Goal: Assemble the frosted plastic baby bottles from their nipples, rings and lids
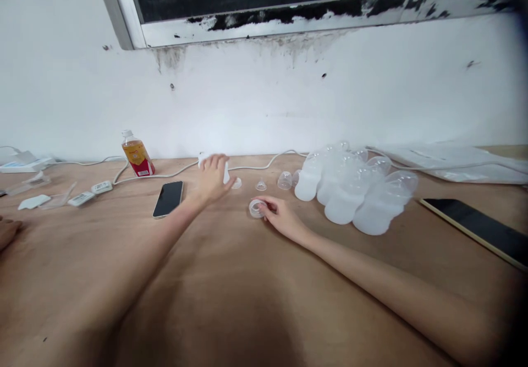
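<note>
Left hand (213,179) reaches over a white piece (226,174) near the wall, fingers a little apart and thumb out to the side; from my end I can't tell whether it grips. The right hand (277,215) pinches a clear ring (256,209) between thumb and fingers, low over the bench (214,257), just in front of a small clear teat-shaped part (261,184) and a clear dome (284,180).

For this pick-up, I'd hold the ring lightly by its edge — a hard squeeze might bend it or make it slip — and keep its opening unblocked. With the left, I'd want thumb and fingers on opposite sides of the white piece before any lift, clear of the low transparent part (236,183) beside the thumb. The cable (268,164) runs close behind, so I'd avoid snagging it. Well to the right, the frosted containers (350,191) crowd together — easy to topple with a careless forearm.
</note>
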The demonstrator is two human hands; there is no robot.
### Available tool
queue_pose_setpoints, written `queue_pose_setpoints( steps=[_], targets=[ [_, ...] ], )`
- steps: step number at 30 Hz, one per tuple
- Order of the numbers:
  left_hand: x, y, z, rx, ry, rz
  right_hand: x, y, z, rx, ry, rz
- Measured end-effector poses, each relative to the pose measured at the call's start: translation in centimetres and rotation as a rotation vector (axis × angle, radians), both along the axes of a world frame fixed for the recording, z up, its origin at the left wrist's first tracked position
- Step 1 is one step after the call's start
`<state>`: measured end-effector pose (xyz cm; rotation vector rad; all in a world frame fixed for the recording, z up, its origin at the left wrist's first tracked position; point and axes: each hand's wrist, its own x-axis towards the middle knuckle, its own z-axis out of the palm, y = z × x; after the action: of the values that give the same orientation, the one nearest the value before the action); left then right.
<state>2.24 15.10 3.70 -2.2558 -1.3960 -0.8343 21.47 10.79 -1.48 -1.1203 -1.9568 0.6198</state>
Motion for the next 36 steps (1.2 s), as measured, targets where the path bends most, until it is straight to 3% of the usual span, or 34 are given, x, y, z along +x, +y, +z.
queue_pose_setpoints(
  steps=[2,4,7,11,14,18,21,25,29,32,36],
  targets=[
    [-1.3,2.9,0.9,0.033,0.121,0.090,0.0,0.1,-0.1,-0.026,0.030,0.013],
    [-2.3,5.2,1.4,-0.021,0.265,0.089,0.1,0.2,-0.1,-0.051,0.054,0.011],
    [-3.0,6.3,1.5,-0.062,0.396,0.055,0.1,0.3,-0.1,-0.081,0.107,0.000],
    [-2.9,3.1,1.1,-0.014,0.313,0.007,0.1,0.4,-0.1,-0.208,0.239,-0.039],
    [-2.1,-0.4,-0.2,-0.081,0.100,-0.086,0.1,0.4,0.0,-0.306,0.382,-0.062],
    [-0.5,-3.2,-3.5,-0.329,-0.447,-0.184,0.1,0.3,0.3,-0.331,0.532,-0.040],
    [0.3,-3.5,-5.3,-0.569,-0.558,-0.255,0.1,0.3,0.3,-0.369,0.605,-0.055],
    [0.4,-3.4,-5.3,-0.579,-0.580,-0.315,0.2,0.5,0.2,-0.415,0.685,-0.061],
    [0.3,-3.9,-4.5,-0.524,-0.465,-0.221,0.5,0.6,0.3,-0.437,0.879,0.055],
    [0.3,-4.2,-4.3,-0.429,-0.367,-0.243,0.7,0.6,0.5,-0.487,1.046,0.139],
    [0.1,-4.1,-4.6,-0.377,-0.265,-0.274,0.5,0.3,0.7,-0.490,0.976,0.202]
  ],
)
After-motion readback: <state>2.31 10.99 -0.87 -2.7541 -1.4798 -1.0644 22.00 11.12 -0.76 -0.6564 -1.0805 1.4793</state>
